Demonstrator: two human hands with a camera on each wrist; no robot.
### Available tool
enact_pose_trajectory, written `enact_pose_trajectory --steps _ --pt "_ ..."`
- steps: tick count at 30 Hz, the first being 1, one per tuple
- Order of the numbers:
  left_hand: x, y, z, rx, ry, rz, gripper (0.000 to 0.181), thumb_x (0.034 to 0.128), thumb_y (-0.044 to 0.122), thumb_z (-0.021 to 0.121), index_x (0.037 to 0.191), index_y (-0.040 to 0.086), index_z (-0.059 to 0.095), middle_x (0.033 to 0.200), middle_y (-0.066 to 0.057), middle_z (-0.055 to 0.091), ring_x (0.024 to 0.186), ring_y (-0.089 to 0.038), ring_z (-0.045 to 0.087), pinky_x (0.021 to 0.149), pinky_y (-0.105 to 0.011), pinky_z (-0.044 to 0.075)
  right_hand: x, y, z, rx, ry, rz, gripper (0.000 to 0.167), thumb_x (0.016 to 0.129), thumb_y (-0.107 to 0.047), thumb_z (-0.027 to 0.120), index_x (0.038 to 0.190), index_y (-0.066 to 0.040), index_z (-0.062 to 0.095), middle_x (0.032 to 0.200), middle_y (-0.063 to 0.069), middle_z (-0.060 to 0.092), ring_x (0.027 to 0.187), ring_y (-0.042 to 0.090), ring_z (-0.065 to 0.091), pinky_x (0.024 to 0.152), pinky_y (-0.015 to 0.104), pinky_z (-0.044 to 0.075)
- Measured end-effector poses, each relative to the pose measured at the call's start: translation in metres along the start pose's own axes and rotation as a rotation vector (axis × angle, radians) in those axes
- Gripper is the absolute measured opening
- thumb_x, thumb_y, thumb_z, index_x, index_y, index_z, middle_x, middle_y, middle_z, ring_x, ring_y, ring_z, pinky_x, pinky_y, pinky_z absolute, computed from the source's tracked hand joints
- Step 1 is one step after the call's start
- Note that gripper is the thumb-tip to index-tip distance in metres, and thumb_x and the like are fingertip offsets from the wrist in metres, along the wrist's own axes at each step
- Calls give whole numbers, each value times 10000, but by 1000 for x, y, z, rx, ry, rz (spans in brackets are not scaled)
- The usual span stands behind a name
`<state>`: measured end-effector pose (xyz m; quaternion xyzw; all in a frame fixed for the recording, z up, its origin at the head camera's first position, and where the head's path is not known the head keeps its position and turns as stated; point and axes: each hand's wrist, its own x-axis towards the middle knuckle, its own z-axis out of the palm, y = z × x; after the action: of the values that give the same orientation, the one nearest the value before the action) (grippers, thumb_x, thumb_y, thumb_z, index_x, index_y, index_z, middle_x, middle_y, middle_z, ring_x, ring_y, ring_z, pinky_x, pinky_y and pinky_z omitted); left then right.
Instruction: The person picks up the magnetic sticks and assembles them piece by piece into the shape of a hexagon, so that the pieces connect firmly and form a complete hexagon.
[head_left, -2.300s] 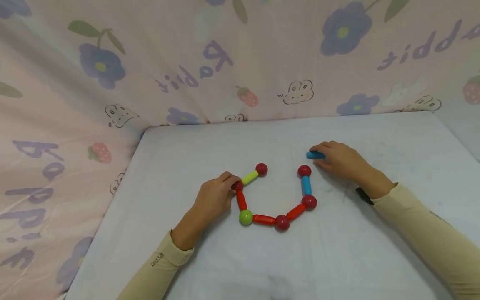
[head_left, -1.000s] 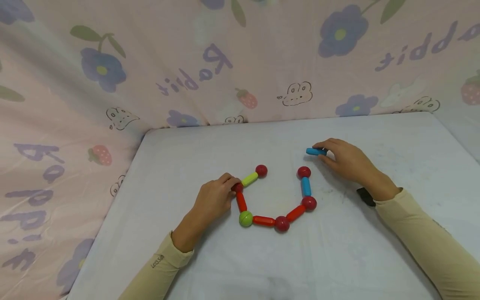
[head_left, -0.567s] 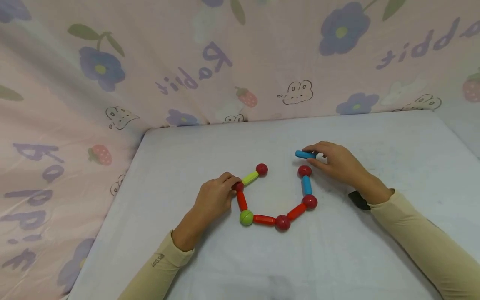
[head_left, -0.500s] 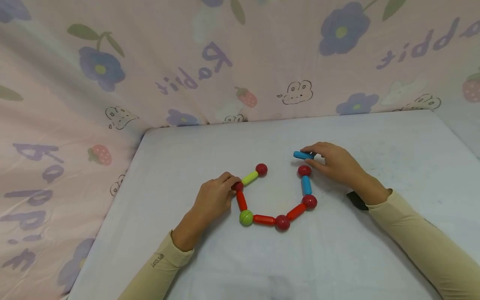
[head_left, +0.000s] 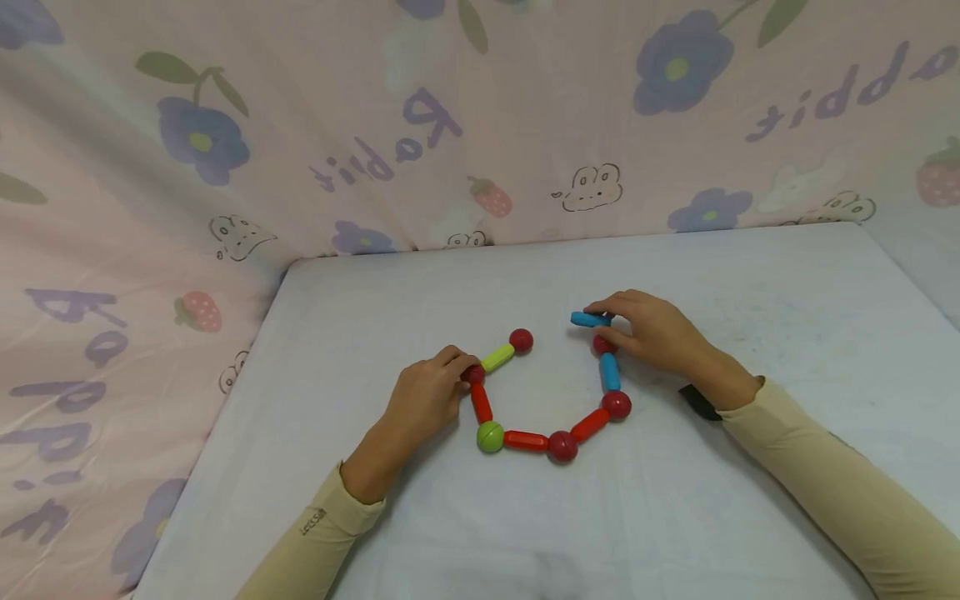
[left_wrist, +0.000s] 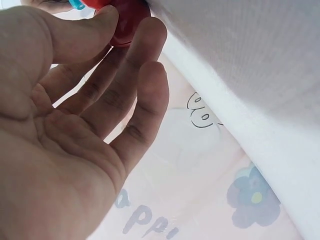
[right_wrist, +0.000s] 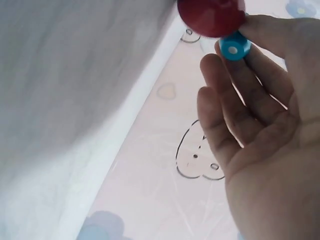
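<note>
In the head view, balls and short rods lie joined in a U-shaped chain. My left hand (head_left: pixel 427 392) pinches a red ball (left_wrist: pixel 132 25) on the chain's left side, between a yellow-green rod (head_left: pixel 498 357) and a red rod (head_left: pixel 482 402). A loose blue rod (head_left: pixel 585 319) is pinched between the thumb and fingers of my right hand (head_left: pixel 652 333). It is close to the red ball (head_left: pixel 602 344) at the chain's right end, which my thumb partly hides. Another red ball (head_left: pixel 521 340) tops the left end. A green ball (head_left: pixel 491 437) sits at the lower left.
The chain rests on a white-covered table (head_left: pixel 525 533). A pink patterned curtain (head_left: pixel 510 125) rises along the back and left edges. Near my right wrist lies a small dark object (head_left: pixel 700 403), partly hidden by the arm.
My right hand has carried the blue rod leftward and slightly nearer, from beyond the right-end ball to the gap between the chain's ends. My left hand has stayed on its ball.
</note>
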<state>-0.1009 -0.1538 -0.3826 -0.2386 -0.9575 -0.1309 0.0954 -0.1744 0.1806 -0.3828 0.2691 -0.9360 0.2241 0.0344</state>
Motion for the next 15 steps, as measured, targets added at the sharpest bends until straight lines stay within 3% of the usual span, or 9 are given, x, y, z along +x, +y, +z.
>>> enact_pose_trajectory --steps 8,15 --pt "1 -2 2 -7 -3 -5 320 832 72 790 1139 122 717 1047 -6 703 764 -151 689 661 -284 569 5 -7 6 -30 -29 -73 355 895 -185 742 1240 -125 687 1123 59 714 972 202 651 848 415 580" --pt "0 0 2 -12 -19 -3 324 840 87 786 1153 111 708 1059 -13 698 759 -151 683 665 -286 577 8 -9 9 -13 -48 -68 352 900 -198 740 1239 -125 683 1130 56 709 951 188 660 826 392 582"
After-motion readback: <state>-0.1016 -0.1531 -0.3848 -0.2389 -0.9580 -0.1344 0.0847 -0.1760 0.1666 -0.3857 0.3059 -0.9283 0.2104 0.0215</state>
